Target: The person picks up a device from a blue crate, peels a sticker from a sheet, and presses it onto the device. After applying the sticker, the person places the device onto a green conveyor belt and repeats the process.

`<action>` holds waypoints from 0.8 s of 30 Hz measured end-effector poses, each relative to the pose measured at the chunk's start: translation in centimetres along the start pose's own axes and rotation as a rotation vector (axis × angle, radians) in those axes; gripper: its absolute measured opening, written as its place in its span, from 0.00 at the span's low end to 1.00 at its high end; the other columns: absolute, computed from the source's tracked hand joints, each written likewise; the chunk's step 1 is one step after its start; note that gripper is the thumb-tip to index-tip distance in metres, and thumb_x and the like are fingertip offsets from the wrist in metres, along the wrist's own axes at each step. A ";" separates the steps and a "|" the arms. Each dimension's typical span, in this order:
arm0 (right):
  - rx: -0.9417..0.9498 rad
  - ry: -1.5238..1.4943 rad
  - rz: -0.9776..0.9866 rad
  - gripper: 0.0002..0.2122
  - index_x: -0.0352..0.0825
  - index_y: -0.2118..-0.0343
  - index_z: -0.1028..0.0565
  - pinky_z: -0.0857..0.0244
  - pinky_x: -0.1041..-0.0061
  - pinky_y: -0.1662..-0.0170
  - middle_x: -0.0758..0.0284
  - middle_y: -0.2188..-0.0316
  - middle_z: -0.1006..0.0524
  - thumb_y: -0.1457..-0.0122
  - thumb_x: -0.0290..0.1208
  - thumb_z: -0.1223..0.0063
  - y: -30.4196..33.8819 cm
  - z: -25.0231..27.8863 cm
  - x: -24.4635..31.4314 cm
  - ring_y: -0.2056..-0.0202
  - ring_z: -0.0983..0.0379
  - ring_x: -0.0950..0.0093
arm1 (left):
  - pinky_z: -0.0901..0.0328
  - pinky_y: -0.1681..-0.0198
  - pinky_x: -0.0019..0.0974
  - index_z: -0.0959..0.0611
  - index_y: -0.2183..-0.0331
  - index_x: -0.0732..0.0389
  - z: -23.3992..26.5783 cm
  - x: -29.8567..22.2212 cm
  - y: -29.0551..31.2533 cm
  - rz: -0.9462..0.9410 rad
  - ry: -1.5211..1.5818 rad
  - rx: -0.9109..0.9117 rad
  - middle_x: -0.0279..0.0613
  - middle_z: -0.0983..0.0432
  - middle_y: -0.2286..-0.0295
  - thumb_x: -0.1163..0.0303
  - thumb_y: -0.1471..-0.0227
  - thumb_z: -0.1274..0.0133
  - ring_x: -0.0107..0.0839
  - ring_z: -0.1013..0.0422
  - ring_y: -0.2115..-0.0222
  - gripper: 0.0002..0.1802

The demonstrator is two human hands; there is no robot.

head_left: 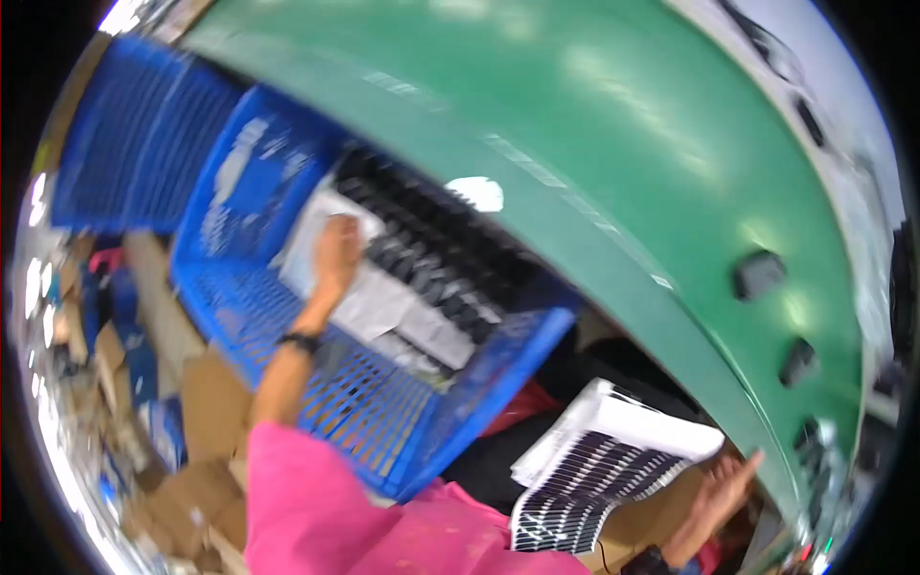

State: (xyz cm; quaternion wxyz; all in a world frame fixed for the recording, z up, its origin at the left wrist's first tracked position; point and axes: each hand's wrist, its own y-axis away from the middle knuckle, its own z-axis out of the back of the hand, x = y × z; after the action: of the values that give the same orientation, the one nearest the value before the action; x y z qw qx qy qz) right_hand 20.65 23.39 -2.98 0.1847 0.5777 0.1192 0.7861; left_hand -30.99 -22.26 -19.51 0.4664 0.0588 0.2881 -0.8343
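My left hand (pixel 337 254) reaches into a blue plastic crate (pixel 422 441), over white paper sheets (pixel 412 321) beside rows of small black parts (pixel 431 230). Its fingers look bunched together against the paper; blur hides what they hold, if anything. At the lower right, my right hand (pixel 719 494) is just off the edge of the green table, fingers stretched out and nothing visible in them. Next to it, a stack of white sheets (pixel 599 450) printed with dark rows lies curled at my lap.
The green table (pixel 613 125) runs diagonally across the view. Small black blocks (pixel 760 275) and another black part (pixel 797 362) stand on its right side. Stacked blue crates (pixel 144 134) are at the upper left; cardboard (pixel 196 498) and clutter cover the lower left.
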 end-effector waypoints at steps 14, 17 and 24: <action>0.317 0.467 0.958 0.09 0.28 0.63 0.25 0.35 0.81 0.69 0.66 0.72 0.27 0.48 0.22 0.43 11.9 -5.4 -2.0 0.73 0.31 0.77 | 0.30 0.60 0.47 0.36 0.46 0.61 -2.2 -44.2 -14.5 -0.716 0.013 0.225 0.55 0.30 0.59 0.45 0.50 0.49 0.51 0.28 0.62 0.38; 0.225 0.448 1.028 0.20 0.28 0.53 0.28 0.36 0.77 0.67 0.63 0.66 0.29 0.51 0.21 0.40 13.5 -6.3 -2.4 0.69 0.32 0.74 | 0.30 0.62 0.45 0.36 0.46 0.61 -1.8 -44.1 -14.7 -0.673 -0.001 0.423 0.54 0.30 0.62 0.46 0.47 0.52 0.49 0.27 0.63 0.35; 0.194 0.533 1.022 0.20 0.26 0.53 0.28 0.36 0.73 0.65 0.61 0.65 0.30 0.50 0.23 0.40 13.6 -7.5 -3.0 0.68 0.31 0.67 | 0.29 0.65 0.36 0.40 0.45 0.62 9.1 -42.2 -5.3 0.122 1.583 0.926 0.54 0.29 0.60 0.52 0.40 0.59 0.39 0.26 0.65 0.30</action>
State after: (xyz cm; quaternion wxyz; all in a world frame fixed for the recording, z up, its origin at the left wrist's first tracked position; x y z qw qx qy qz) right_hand 12.25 9.97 -2.41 -0.3079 0.3586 -0.0607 0.8791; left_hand -10.17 6.41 5.77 0.1061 0.8090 0.1569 -0.5565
